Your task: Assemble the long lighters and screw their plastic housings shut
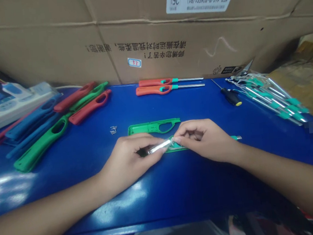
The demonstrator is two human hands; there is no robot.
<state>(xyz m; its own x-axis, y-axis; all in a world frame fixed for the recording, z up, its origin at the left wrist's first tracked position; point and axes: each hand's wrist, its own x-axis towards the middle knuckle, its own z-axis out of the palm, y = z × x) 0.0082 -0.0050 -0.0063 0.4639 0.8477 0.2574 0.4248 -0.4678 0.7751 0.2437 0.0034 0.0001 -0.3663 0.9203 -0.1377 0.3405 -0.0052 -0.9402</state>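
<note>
My left hand (130, 160) is closed on a thin metal tool (159, 146) whose shiny tip points right. My right hand (203, 139) pinches at that tip, over a green lighter part (180, 147) lying under its fingers on the blue table (158, 191). A metal end (237, 137) sticks out to the right of my right hand. Just behind the hands lies an open green lighter shell half (153, 126). A few small metal pieces (113, 129) sit to its left.
Green, red and blue lighter shells (62, 115) are piled at the left. Two assembled orange lighters (167, 85) lie at the back. A screwdriver (229, 95) and a heap of metal-tubed inserts (271, 97) sit at the right. A cardboard box wall (148, 37) stands behind.
</note>
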